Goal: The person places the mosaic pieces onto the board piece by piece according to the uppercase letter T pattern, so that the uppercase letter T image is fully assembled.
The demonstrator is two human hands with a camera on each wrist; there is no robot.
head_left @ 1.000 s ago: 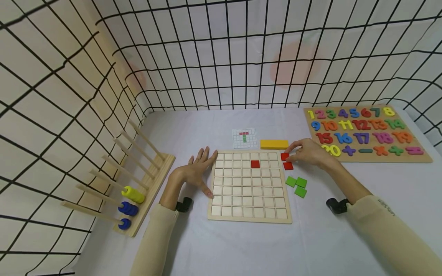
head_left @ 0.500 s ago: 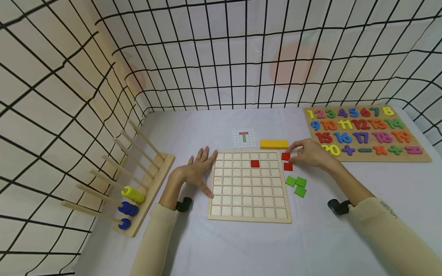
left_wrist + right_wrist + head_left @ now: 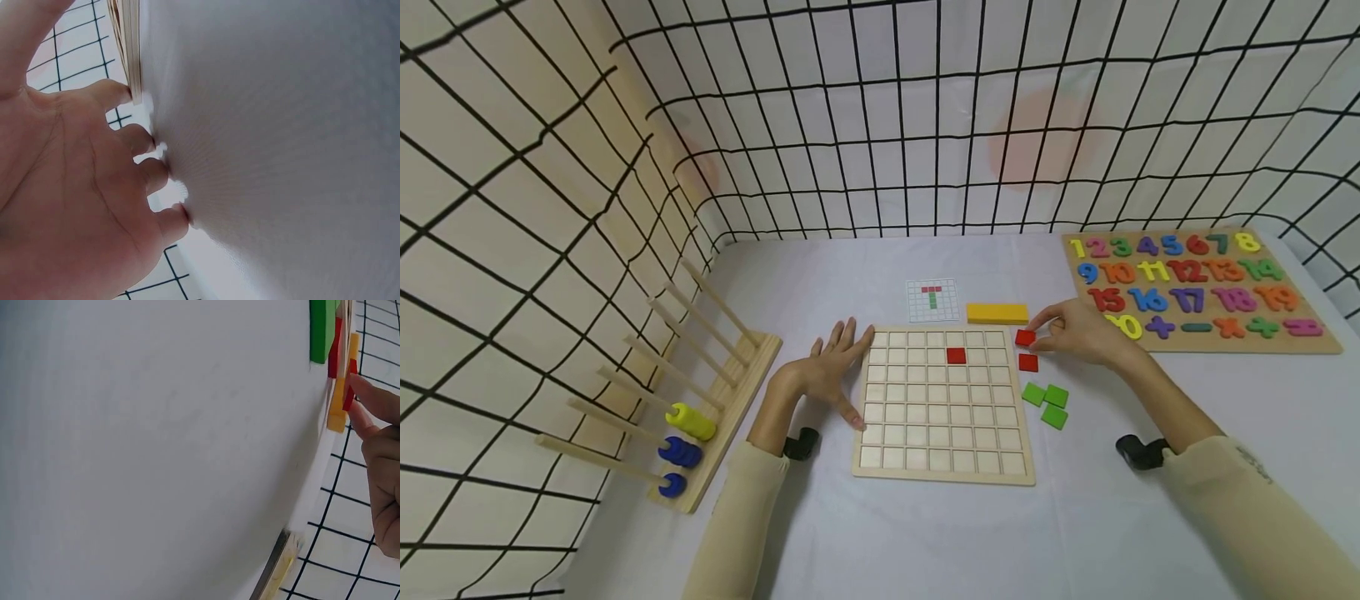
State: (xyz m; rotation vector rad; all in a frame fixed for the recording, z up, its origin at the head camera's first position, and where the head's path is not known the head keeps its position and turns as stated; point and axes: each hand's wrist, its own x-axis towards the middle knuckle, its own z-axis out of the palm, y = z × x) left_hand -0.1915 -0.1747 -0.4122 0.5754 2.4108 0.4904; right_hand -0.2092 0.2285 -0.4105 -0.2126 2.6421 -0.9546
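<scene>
A wooden grid board point(image 3: 917, 415) lies in the middle of the table, one red tile point(image 3: 956, 356) set in a cell near its top. My left hand point(image 3: 822, 375) rests with spread fingers at the board's left edge; its thumb and index fingertip touch the frame. Beyond the upper right corner, my right hand point(image 3: 1078, 333) pinches another red tile point(image 3: 350, 387) between thumb and index finger. The right wrist view has that tile tipped on edge, apart from the cloth. Just below lies a third red tile point(image 3: 1028, 362), with several green tiles point(image 3: 1055, 417) nearby.
A pattern card point(image 3: 932, 301) and a yellow bar point(image 3: 997, 313) lie behind the board. A number puzzle board point(image 3: 1262, 343) is at the back right. At left stands a peg rack point(image 3: 741, 400) with yellow and blue beads. Black wire mesh point(image 3: 880, 133) encloses the back and left.
The pinched red tile has shifted slightly right and tilted up in my right hand, widening its gap from the lower red tile. My left hand has stayed put.
</scene>
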